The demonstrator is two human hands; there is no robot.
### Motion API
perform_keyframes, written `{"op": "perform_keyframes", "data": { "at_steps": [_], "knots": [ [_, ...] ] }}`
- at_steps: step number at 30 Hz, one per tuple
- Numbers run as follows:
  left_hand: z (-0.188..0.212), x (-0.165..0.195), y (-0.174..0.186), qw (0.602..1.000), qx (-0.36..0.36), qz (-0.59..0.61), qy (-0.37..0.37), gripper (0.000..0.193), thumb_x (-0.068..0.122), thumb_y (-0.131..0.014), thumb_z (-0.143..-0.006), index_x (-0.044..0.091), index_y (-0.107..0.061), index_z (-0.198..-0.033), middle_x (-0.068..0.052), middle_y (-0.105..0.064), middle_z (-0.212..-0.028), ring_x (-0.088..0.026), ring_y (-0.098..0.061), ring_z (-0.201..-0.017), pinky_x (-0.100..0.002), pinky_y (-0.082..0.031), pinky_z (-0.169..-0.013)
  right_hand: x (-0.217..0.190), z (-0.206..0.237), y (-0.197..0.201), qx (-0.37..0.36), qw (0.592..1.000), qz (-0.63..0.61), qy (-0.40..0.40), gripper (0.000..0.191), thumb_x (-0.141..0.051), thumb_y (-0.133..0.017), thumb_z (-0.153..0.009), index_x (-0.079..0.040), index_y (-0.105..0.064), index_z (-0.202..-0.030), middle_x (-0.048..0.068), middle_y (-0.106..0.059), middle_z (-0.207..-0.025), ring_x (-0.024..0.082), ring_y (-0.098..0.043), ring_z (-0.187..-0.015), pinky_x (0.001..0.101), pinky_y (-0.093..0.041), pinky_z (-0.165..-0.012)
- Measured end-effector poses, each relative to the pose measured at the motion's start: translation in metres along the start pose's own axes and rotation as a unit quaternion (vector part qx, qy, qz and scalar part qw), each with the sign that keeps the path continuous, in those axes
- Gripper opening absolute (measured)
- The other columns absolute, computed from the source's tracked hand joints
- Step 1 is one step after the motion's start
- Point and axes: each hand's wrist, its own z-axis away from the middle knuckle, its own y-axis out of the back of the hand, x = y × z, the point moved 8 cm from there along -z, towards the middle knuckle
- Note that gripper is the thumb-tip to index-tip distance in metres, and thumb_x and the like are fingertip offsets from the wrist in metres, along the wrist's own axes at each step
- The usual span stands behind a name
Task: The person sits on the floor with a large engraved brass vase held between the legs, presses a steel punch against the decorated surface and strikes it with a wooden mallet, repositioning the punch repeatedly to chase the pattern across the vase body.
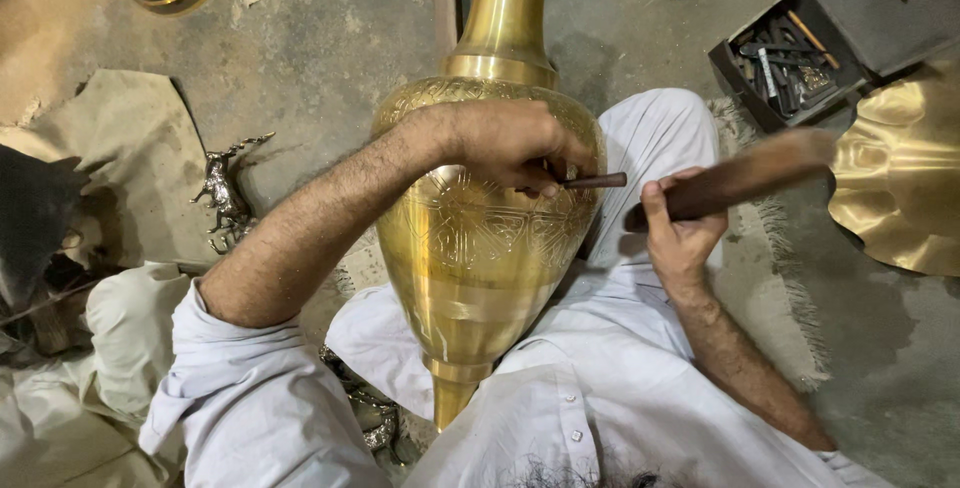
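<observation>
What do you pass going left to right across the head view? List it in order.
Small silver animal figurine → left hand on the engraved brass vase → thin metal punch → right hand gripping a wooden mallet → open box of tools → wavy-edged brass dish.

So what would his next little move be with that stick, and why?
Probably a short tap: the right hand holds the wooden mallet raised just beside the chisel, whose tip the left hand has set against the engraved band on the brass vase.
</observation>
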Motion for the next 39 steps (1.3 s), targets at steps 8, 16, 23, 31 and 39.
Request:
{"op": "perform_keyframes", "data": {
  "at_steps": [8,16,23,31,39],
  "knots": [
    [-0.009,0.007,-0.01,0.999,-0.044,-0.016,-0.019,0.043,0.018,-0.073,-0.089,0.019,-0.064,-0.13,0.0,-0.078,-0.11,-0.016,-0.075,-0.1,-0.04,-0.059,-0.093,-0.007,0.016,0.006,0.049,0.997,-0.059,0.032,0.031,-0.014,-0.078,-0.107,-0.004,-0.052,-0.123,0.007,-0.062,-0.11,0.017,-0.066,-0.102,0.0344,-0.062,-0.094],
    [-0.011,0.011,-0.017,0.994,-0.105,-0.035,0.011,0.046,0.02,-0.074,-0.089,0.024,-0.064,-0.134,0.002,-0.08,-0.106,-0.015,-0.076,-0.097,-0.038,-0.06,-0.09,-0.004,0.033,0.005,-0.001,0.994,0.093,0.064,0.038,-0.01,-0.077,-0.094,0.0,-0.053,-0.122,0.013,-0.062,-0.104,0.019,-0.065,-0.096,0.0315,-0.059,-0.084],
    [-0.016,0.018,-0.021,0.991,-0.13,-0.039,-0.005,0.044,0.024,-0.075,-0.089,0.026,-0.065,-0.132,0.002,-0.078,-0.103,-0.016,-0.074,-0.095,-0.04,-0.059,-0.087,-0.016,0.059,0.0,-0.099,0.968,0.166,0.16,0.027,-0.002,-0.081,-0.09,-0.011,-0.057,-0.097,0.006,-0.062,-0.089,0.018,-0.062,-0.084,0.0289,-0.051,-0.074],
    [-0.017,0.023,-0.024,0.988,-0.139,-0.068,-0.012,0.044,0.027,-0.075,-0.088,0.028,-0.065,-0.131,0.003,-0.078,-0.105,-0.017,-0.073,-0.098,-0.042,-0.057,-0.09,0.024,0.073,0.018,-0.048,0.997,0.036,-0.057,0.025,0.001,-0.075,-0.1,-0.002,-0.055,-0.116,0.007,-0.064,-0.104,0.013,-0.066,-0.089,0.0267,-0.059,-0.083],
    [-0.019,0.03,-0.026,0.983,-0.165,-0.073,-0.004,0.04,0.028,-0.073,-0.089,0.029,-0.067,-0.129,0.005,-0.077,-0.106,-0.014,-0.073,-0.097,-0.039,-0.058,-0.089,0.001,0.066,0.026,-0.024,0.991,0.089,0.096,0.042,-0.005,-0.076,-0.095,-0.001,-0.046,-0.124,0.013,-0.057,-0.118,0.021,-0.061,-0.108,0.0359,-0.055,-0.093]
  ]
}}
